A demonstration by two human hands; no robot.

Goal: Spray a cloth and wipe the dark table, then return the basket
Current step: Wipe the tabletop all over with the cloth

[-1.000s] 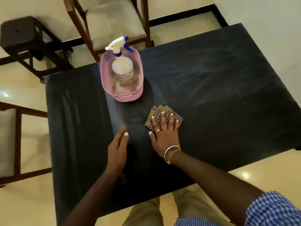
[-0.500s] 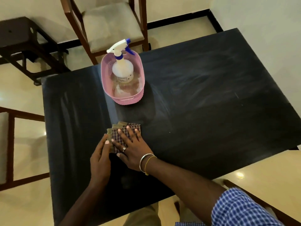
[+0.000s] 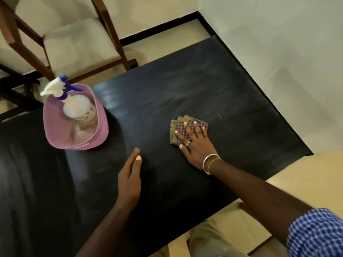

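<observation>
A folded checked cloth (image 3: 174, 132) lies flat on the dark table (image 3: 213, 89), right of centre. My right hand (image 3: 194, 143) presses on it with fingers spread, covering most of it. My left hand (image 3: 130, 180) rests edge-down on the table nearer to me, fingers straight and together, holding nothing. A pink basket (image 3: 100, 127) stands on the table at the left, and a white spray bottle (image 3: 74, 106) with a blue nozzle stands upright inside it.
A wooden chair (image 3: 74, 41) with a pale cushion stands beyond the table's far edge. Dark furniture (image 3: 13, 93) is at the far left. A white wall (image 3: 278, 52) runs along the table's right side. My knees show below the near edge.
My right hand has slid the cloth from beside my left hand to the right across the table. The left hand has stayed on the table. The view has shifted right.
</observation>
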